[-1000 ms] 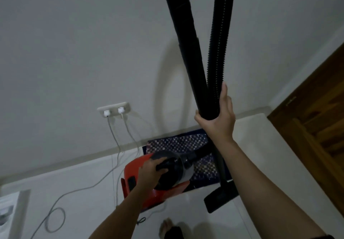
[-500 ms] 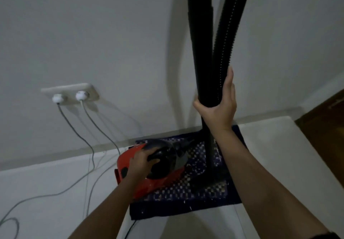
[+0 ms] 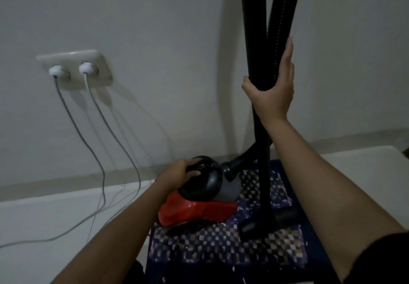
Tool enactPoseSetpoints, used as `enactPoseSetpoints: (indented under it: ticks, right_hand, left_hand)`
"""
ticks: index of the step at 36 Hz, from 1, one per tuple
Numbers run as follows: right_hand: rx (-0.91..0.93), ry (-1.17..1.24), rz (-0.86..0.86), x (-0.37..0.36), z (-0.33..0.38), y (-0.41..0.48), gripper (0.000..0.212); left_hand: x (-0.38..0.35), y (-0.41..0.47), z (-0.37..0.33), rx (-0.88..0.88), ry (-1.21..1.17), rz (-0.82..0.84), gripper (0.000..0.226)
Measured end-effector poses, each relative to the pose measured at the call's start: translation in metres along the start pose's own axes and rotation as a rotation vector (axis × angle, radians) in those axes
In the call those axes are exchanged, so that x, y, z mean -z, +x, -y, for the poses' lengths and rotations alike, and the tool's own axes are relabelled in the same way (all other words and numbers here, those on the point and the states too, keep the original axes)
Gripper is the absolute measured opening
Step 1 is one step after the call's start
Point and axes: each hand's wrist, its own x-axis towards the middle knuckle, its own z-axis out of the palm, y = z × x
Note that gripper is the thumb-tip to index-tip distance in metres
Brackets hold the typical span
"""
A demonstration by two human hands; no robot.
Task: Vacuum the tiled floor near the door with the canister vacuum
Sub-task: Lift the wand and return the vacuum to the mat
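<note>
Okay, the canister vacuum (image 3: 199,206) is sitting on the dark checkered mat (image 3: 221,246), toward the mat's left side and near the wall (image 3: 155,40), with its red shell low and a black dome on top. My left hand (image 3: 177,176) is gripping that dome from the left, fingers curling over the black top and thumb side facing the camera. The hose (image 3: 284,13) is coming out of the vacuum's front end, bending up and running out of the top of the frame. The wand (image 3: 254,40) is standing almost upright just beside the hose. Its floor nozzle (image 3: 271,220) is resting on the mat to the right of the vacuum, close to it, though I cannot tell whether they are touching. My right hand (image 3: 272,89) is clamping wand and hose together: the thumb is wrapping round the wand on the left, the fingers are pressed together and lying up along the hose on the right. The mat is lying on the pale tiled floor (image 3: 44,217), its far edge near the baseboard (image 3: 66,180). On the wall to the left, a double outlet (image 3: 75,69) is carrying two white plugs. Their cords (image 3: 110,128) are hanging down and trailing across the floor, well apart from the vacuum.
</note>
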Motion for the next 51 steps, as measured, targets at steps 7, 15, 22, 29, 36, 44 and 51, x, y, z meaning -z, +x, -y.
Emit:
enactPoseSetpoints:
  ticks: [7,15,22,29,36,44,51]
  right_hand:
    - [-0.021,0.017,0.045,0.007,-0.020,-0.023,0.096]
    - [-0.062,0.016,0.160,0.009,-0.057,-0.048,0.097]
    - [-0.038,-0.040,0.210,0.002,-0.076,-0.052,0.096]
    - [-0.032,-0.060,0.217,0.004,-0.072,-0.049,0.094]
    - [-0.066,-0.077,0.132,0.008,-0.063,-0.054,0.090]
    - [-0.115,-0.049,0.050,0.004,-0.058,-0.063,0.066]
    - [-0.141,0.027,0.054,0.005,-0.055,-0.066,0.057]
  left_hand:
    - [-0.023,0.003,0.003,-0.013,0.013,0.009,0.050]
    - [-0.048,0.019,0.016,-0.008,0.031,-0.028,0.050]
    - [-0.056,0.023,0.021,-0.072,0.109,-0.114,0.047]
    - [-0.065,0.022,0.025,-0.062,0.172,-0.169,0.045]
    - [-0.062,0.017,0.015,0.004,0.135,-0.130,0.048]
    - [-0.058,0.017,0.014,0.017,0.079,-0.097,0.047]
    - [-0.061,0.018,0.015,0.013,0.130,-0.103,0.047]
